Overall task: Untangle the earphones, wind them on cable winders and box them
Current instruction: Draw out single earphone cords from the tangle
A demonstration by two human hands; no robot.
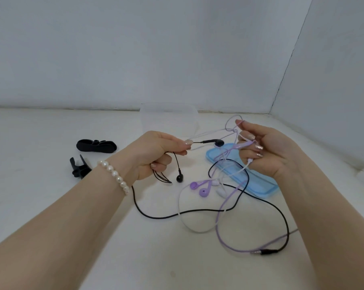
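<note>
While both of my bare hands hovered above the pale tabletop [51, 206], my left hand [156, 155] pinched the thin black earphone cable [197, 211] between thumb and forefinger just behind one glossy black earbud [217, 142], which pointed to the right, and its lower fingers curled round more loops of the same cable. A second black earbud [179, 178] dangled below that hand. A string of white pearl beads [114, 176] circled my left wrist. My right hand [266, 151], palm toward me, held a knot of lilac and white earphone cables [232, 130] in its curled fingers, near the left hand but not touching it. Beneath the two hands hung two lilac plastic earbuds [198, 188] and, just beside them, white earbuds [219, 190], with cables trailing in loose loops down onto the table, where a black plug [269, 251] lay near my right forearm. A flat light-blue plastic lid [258, 185] lay under the right hand, and a clear plastic box [168, 120] stood by the back wall. Two black rubbery cable winders [96, 146] lay well apart to the left, one partly hidden behind my wrist.
</note>
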